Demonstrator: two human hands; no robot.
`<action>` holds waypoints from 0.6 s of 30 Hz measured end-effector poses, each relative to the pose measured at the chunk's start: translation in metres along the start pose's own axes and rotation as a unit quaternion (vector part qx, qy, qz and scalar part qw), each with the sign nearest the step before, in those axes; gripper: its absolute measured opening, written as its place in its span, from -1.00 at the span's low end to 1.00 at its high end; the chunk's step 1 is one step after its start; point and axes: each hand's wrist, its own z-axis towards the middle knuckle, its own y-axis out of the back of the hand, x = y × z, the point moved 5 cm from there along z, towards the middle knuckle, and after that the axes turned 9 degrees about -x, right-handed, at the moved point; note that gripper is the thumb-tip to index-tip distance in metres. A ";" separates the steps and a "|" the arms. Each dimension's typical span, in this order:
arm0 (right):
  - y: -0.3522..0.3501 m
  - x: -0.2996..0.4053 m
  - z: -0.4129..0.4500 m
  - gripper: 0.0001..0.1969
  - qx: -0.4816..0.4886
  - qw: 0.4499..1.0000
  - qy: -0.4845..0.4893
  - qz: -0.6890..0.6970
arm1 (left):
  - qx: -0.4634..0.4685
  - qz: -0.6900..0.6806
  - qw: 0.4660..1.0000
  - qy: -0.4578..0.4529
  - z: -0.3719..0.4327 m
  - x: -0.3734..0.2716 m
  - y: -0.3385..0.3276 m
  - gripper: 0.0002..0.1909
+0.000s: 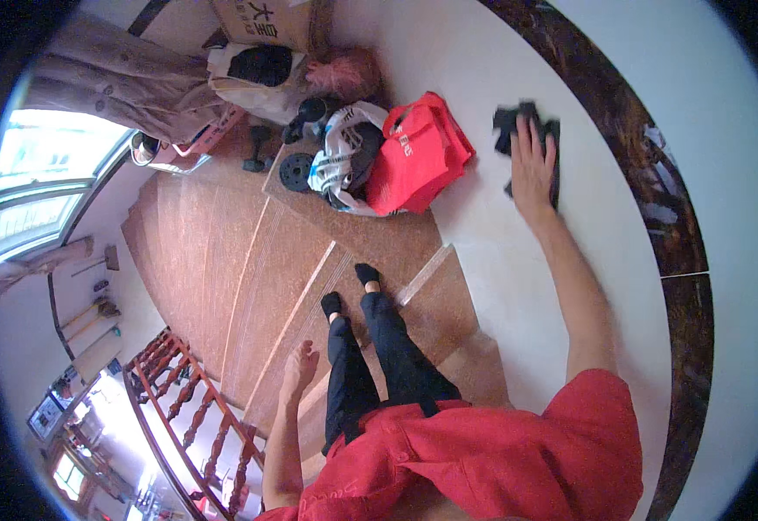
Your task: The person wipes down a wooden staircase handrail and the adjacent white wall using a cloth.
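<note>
My right hand [533,166] presses a crumpled black cloth [504,129] flat against the white wall [483,215]. The fingers are spread over the cloth, and some of it shows on both sides of the hand. Below the cloth's level, my left hand [301,366] hangs at my side over the brown stairs [301,286]. It holds nothing, its fingers loosely bent and the thumb apart.
A dark stone band [652,176] curves along the wall. Red bags [418,153], a white plastic bag [336,156], a black weight plate [295,172] and a dumbbell [258,148] sit on the landing. A wooden banister [187,391] runs at lower left, with a window [53,176] above.
</note>
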 end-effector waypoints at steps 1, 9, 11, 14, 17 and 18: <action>0.006 -0.013 0.029 -0.56 -0.071 0.997 -0.017 0.010 | -0.005 -0.006 1.000 -0.006 -0.003 -0.012 0.005 -0.65; 0.039 -0.041 0.205 -0.59 -0.125 0.983 0.054 -0.124 | -0.013 0.069 0.997 -0.038 -0.017 -0.035 0.015 -0.65; 0.059 -0.059 0.206 -0.59 -0.165 0.978 -0.011 -0.130 | 0.003 0.096 0.995 -0.040 -0.023 -0.037 0.015 -0.65; 0.071 -0.071 0.162 -0.59 -0.167 0.977 -0.030 -0.130 | 0.010 0.127 0.989 -0.076 -0.024 -0.042 0.015 -0.63; 0.068 -0.067 0.086 -0.57 -0.107 0.990 -0.011 -0.092 | -0.010 0.092 0.992 -0.081 -0.019 -0.039 0.019 -0.64; 0.061 -0.063 0.060 -0.55 -0.088 0.994 -0.010 -0.071 | -0.007 0.108 0.991 -0.083 -0.020 -0.051 0.023 -0.64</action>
